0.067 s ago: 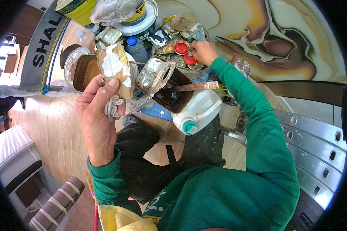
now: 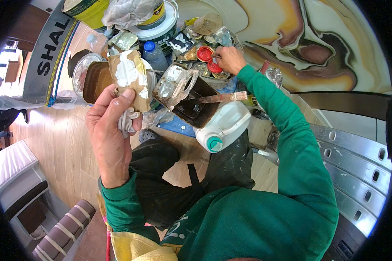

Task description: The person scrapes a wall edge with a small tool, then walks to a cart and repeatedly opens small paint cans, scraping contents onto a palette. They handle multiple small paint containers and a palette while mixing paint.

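Note:
My left hand [image 2: 113,117] pinches a piece of brown cardboard [image 2: 143,103] with a thick smear of white paste [image 2: 128,71] on it. A crumpled white rag [image 2: 127,122] is tucked under those same fingers. Farther off to the right, my right hand [image 2: 231,60] is closed at the small open tins. A thin metal tool [image 2: 216,56] shows at its fingertips, partly hidden by them. Two round red tins [image 2: 204,54] lie just beside these fingers, among several other small tins [image 2: 201,68].
A dark tray [image 2: 200,114] with a paintbrush [image 2: 220,98] across it stands before me. Beside it are a white jug [image 2: 226,126] with a teal cap and a blue-capped bottle [image 2: 154,56]. Buckets [image 2: 159,32] stand behind; a metal ladder [image 2: 357,167] lies right.

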A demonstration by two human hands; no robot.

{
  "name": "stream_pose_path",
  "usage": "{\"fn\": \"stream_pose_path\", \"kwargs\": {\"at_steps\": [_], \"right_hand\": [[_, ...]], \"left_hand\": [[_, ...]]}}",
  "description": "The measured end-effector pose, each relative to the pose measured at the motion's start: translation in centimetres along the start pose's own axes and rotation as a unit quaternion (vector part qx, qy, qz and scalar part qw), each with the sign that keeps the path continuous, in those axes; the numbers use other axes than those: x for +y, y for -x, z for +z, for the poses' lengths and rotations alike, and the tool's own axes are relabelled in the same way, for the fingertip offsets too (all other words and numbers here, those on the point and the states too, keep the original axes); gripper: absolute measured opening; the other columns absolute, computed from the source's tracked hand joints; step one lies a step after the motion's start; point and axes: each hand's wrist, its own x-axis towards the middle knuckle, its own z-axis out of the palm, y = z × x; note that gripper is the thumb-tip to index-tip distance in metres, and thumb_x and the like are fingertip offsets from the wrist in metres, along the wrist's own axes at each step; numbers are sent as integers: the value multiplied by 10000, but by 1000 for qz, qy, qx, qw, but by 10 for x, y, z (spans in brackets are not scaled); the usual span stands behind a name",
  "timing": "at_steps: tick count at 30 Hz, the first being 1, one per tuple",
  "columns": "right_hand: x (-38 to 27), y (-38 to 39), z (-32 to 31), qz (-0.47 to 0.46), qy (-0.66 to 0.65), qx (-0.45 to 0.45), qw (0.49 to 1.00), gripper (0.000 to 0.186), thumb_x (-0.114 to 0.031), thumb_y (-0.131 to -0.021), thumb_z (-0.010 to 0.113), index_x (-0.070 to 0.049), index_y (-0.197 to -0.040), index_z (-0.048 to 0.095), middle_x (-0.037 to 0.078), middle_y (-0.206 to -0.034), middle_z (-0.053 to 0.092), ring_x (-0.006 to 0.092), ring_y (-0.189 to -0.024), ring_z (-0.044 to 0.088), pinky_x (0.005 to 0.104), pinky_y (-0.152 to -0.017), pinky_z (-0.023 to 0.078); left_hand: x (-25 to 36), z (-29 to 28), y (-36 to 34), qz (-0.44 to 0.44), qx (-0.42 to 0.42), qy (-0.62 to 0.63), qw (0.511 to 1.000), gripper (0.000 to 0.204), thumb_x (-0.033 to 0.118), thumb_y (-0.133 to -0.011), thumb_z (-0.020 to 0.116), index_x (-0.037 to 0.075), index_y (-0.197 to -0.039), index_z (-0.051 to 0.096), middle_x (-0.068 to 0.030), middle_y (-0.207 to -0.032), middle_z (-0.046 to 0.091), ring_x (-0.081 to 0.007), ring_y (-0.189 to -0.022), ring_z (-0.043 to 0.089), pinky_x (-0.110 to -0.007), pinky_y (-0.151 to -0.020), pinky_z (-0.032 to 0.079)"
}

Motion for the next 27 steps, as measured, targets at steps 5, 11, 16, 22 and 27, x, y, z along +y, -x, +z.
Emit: {"fn": "stream_pose_path", "kwargs": {"at_steps": [5, 11, 16, 22, 27], "right_hand": [[-2, 0, 2, -20, -6, 2, 1000, 272, -119, -729, 601, -95, -962, 740, 232, -868, 675, 395, -818, 666, 483, -778, 537], [-3, 2, 2, -51, -17, -4, 999, 288, -122, -731, 597, -102, -980, 740, 221, -881, 680, 389, -824, 667, 469, -799, 535], [1, 2, 0, -47, -37, -1, 998, 298, -121, -720, 596, -102, -981, 740, 221, -869, 680, 390, -820, 668, 472, -792, 534], [0, 2, -4, -19, -1, 3, 1000, 268, -122, -705, 599, -77, -933, 734, 235, -839, 674, 400, -790, 668, 489, -757, 535], [-4, 5, -1, -28, 13, 20, 999, 243, -126, -703, 603, -65, -903, 728, 234, -827, 672, 401, -785, 666, 492, -750, 536]], "left_hand": [[0, -1, 0, 1, -2, -3, 1000, 209, 96, -890, 613, -11, -1068, 633, -32, -820, 657, -41, -563, 543, -160, -423, 422], [2, 0, 1, -2, -11, 1, 1000, 201, 89, -889, 613, -8, -1064, 634, -41, -845, 669, -45, -575, 551, -164, -430, 425], [2, -1, 1, 1, -10, 1, 1000, 190, 83, -884, 618, -5, -1051, 639, -38, -828, 665, -48, -568, 548, -164, -425, 418], [1, 0, 1, -6, 9, -2, 1000, 180, 77, -880, 619, -4, -1039, 641, -36, -811, 660, -50, -561, 543, -173, -422, 411], [1, 0, 0, 0, -2, 10, 1000, 180, 77, -879, 621, -8, -1036, 641, -37, -805, 656, -51, -552, 539, -176, -423, 410]]}}
